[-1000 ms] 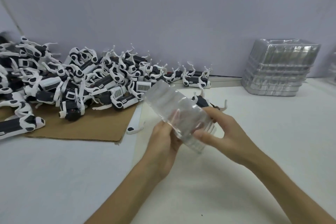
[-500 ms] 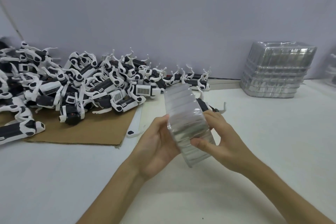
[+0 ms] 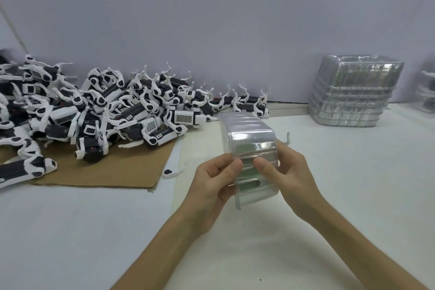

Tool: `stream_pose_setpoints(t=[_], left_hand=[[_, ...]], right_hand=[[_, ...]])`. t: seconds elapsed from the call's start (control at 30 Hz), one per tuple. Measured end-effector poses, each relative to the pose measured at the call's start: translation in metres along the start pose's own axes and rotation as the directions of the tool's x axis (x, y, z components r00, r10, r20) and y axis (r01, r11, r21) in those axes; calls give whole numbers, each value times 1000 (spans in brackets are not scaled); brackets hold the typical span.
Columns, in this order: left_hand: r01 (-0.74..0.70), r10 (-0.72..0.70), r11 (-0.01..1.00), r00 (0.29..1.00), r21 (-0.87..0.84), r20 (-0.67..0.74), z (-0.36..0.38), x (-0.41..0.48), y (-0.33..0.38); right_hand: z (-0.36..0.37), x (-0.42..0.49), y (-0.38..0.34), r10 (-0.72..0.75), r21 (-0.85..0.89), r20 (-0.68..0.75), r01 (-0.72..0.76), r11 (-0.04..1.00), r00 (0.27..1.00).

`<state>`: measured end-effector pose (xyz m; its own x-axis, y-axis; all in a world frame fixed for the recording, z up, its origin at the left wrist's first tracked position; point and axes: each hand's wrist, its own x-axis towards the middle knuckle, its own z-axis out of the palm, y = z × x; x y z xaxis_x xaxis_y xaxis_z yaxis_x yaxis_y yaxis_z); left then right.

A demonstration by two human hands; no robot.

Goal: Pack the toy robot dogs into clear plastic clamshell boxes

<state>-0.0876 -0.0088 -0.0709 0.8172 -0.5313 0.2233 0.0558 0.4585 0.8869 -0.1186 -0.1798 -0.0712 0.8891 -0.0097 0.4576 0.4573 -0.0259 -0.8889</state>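
Observation:
A clear plastic clamshell box [image 3: 249, 141] is held above the white table, its long side pointing away from me. My left hand [image 3: 211, 183] grips its left edge, thumb on top. My right hand [image 3: 284, 172] grips the right edge, thumb pressed on the ribbed top face. A large heap of black-and-white toy robot dogs [image 3: 101, 110] lies at the left, partly on a brown cardboard sheet [image 3: 101, 172]. Behind the box a thin white part [image 3: 287, 137] of something sticks up; the rest is hidden.
A stack of empty clear clamshell boxes [image 3: 353, 94] stands at the back right against the wall. More clear boxes [image 3: 427, 92] show at the far right edge. A loose white toy leg [image 3: 173, 172] lies by the cardboard's corner.
Both hands have turned the clamshell from a slanted pose to pointing straight away from me. Both thumbs have shifted onto its top face.

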Motion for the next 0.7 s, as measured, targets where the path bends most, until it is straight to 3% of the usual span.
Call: stream_pose_setpoints(t=[0.2, 0.4, 0.7], left_hand=[[10, -8, 1000, 997, 23, -74, 0, 1, 0], [-40, 82, 984, 966, 174, -246, 3, 3, -2], [-21, 73, 982, 960, 189, -271, 3, 6, 10]], right_hand=[[-5, 3, 1, 27, 5, -10, -27, 1000, 1000], [-9, 5, 4, 58, -44, -10, -59, 997, 998], [-18, 11, -1, 16, -58, 14, -15, 998, 1000]])
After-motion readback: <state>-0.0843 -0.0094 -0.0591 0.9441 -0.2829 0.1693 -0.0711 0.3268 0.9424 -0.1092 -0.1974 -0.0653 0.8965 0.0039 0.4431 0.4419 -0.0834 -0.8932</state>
